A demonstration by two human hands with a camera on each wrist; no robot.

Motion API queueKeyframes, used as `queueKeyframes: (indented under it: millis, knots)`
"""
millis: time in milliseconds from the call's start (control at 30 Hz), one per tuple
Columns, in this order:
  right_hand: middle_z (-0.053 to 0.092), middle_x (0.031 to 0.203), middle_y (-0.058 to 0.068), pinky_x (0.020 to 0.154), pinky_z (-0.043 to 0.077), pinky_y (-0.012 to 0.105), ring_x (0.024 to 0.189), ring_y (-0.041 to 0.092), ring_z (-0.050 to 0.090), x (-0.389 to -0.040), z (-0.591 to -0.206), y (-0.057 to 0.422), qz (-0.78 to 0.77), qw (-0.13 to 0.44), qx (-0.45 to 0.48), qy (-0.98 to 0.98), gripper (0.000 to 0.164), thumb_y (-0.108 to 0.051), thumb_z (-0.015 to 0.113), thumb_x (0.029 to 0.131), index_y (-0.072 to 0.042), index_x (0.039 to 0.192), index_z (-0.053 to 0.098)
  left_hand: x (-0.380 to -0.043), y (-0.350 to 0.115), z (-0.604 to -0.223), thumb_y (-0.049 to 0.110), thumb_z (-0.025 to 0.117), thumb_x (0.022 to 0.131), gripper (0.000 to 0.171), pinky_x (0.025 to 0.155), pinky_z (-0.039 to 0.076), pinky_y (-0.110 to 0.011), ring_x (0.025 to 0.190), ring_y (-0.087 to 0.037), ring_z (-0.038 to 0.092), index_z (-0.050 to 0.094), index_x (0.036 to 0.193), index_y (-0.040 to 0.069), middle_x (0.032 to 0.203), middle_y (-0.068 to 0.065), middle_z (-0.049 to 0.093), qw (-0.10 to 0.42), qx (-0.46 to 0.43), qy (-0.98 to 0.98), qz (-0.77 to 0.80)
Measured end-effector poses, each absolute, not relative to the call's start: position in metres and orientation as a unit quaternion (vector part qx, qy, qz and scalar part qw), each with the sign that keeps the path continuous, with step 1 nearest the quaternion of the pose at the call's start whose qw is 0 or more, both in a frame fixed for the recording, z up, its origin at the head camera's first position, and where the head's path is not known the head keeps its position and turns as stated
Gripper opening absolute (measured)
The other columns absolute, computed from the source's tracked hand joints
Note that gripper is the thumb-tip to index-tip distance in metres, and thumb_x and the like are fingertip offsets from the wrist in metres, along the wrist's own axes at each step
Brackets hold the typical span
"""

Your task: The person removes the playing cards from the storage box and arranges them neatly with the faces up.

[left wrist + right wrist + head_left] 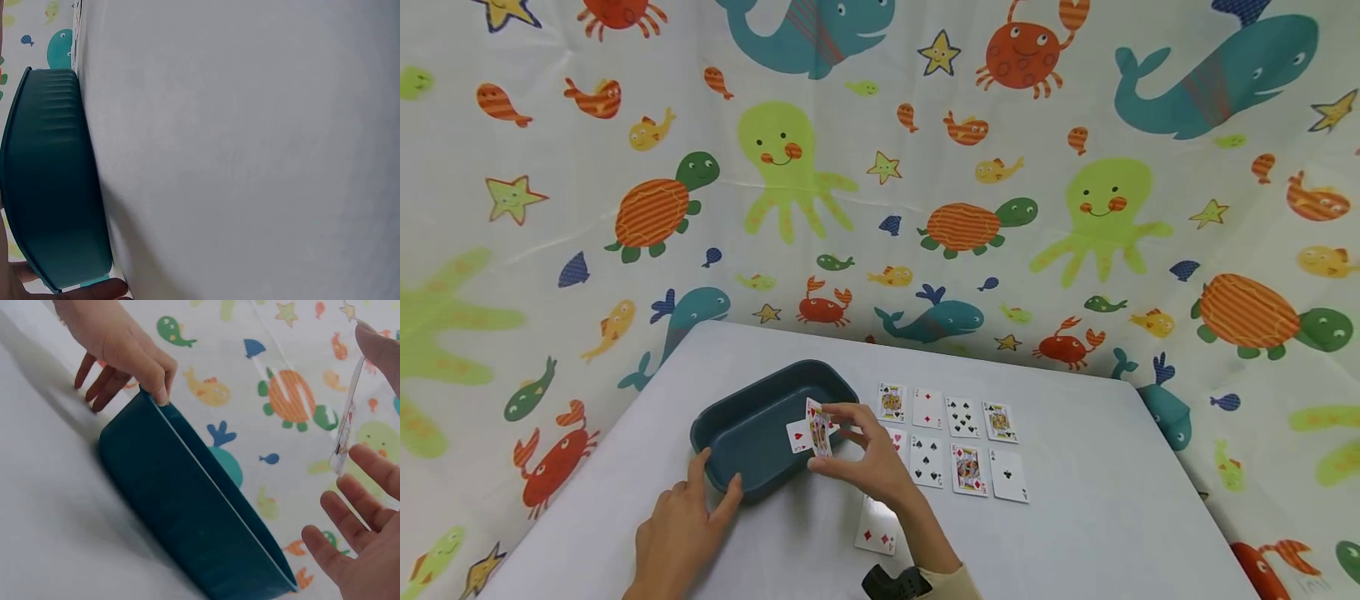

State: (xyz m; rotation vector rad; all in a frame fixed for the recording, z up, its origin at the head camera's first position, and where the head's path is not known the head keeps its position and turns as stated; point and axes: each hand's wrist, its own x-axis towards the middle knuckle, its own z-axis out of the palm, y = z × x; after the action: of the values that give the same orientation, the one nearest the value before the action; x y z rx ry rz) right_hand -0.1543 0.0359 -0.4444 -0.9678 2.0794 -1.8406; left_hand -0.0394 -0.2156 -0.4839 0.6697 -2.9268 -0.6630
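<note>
My right hand (868, 454) pinches a face playing card (817, 427) upright between thumb and fingers above the dark teal tray (760, 492). In the right wrist view the card (347, 419) shows nearly edge-on, the other fingers spread below it. Behind it, a heart card (799, 436) appears to lie in the tray, partly covered. My left hand (677, 529) grips the tray's near left corner, thumb and index finger on either side of it. Right of the tray several face-up cards lie in two rows, among them a king of diamonds (969, 471).
A diamond card (877, 527) lies by itself nearer me, partly under my right forearm. A club card (1008, 476) ends the near row. The white table (1112, 500) meets a hanging sheet (850, 275) printed with sea animals. A dark watch (897, 583) is on my right wrist.
</note>
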Motion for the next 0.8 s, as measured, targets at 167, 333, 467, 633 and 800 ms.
queueKeyframes:
  millis: [167,333,467,633,800]
  knots:
    - [0.052,0.144,-0.002,0.112,0.042,0.048,0.132,0.023,0.05,-0.145,-0.447,0.057,-0.623,0.092,-0.322,0.707,0.065,-0.031,0.082,0.085,-0.024,0.144,0.055,-0.036,-0.212,-0.482,0.064,0.052,0.097,0.086,0.068,0.053,-0.062,0.095,-0.044,0.063,0.034,0.152,0.0,0.11,-0.035,0.064,0.029,0.221,-0.951,-0.216]
    - [0.053,0.144,-0.004,0.111,0.042,0.05,0.131,0.022,0.051,-0.137,-0.452,0.08,-0.621,0.088,-0.291,0.722,0.064,-0.026,0.083,0.085,-0.025,0.143,0.056,-0.033,-0.21,-0.482,0.064,0.051,0.097,0.087,0.066,0.053,-0.061,0.095,-0.044,0.063,0.034,0.152,-0.001,0.109,-0.034,0.064,0.027,0.22,-0.951,-0.217]
    - [0.054,0.143,-0.002,0.112,0.04,0.053,0.13,0.025,0.051,-0.133,-0.457,0.097,-0.629,0.08,-0.263,0.727,0.065,-0.023,0.085,0.083,-0.023,0.141,0.057,-0.034,-0.21,-0.482,0.064,0.051,0.097,0.087,0.068,0.053,-0.062,0.097,-0.045,0.062,0.034,0.152,-0.001,0.112,-0.035,0.063,0.023,0.221,-0.951,-0.215]
    - [0.056,0.14,-0.002,0.112,0.042,0.048,0.129,0.025,0.053,-0.126,-0.466,0.115,-0.628,0.058,-0.227,0.742,0.064,-0.02,0.087,0.081,-0.02,0.139,0.059,-0.034,-0.211,-0.481,0.065,0.049,0.098,0.087,0.069,0.053,-0.064,0.1,-0.047,0.061,0.033,0.152,-0.001,0.115,-0.037,0.062,0.018,0.22,-0.951,-0.215]
    - [0.057,0.138,-0.003,0.11,0.043,0.046,0.128,0.025,0.055,-0.119,-0.475,0.129,-0.615,0.032,-0.193,0.764,0.062,-0.02,0.088,0.079,-0.022,0.135,0.061,-0.034,-0.21,-0.481,0.064,0.049,0.098,0.086,0.069,0.053,-0.064,0.1,-0.048,0.061,0.033,0.152,-0.001,0.116,-0.037,0.062,0.02,0.218,-0.951,-0.216]
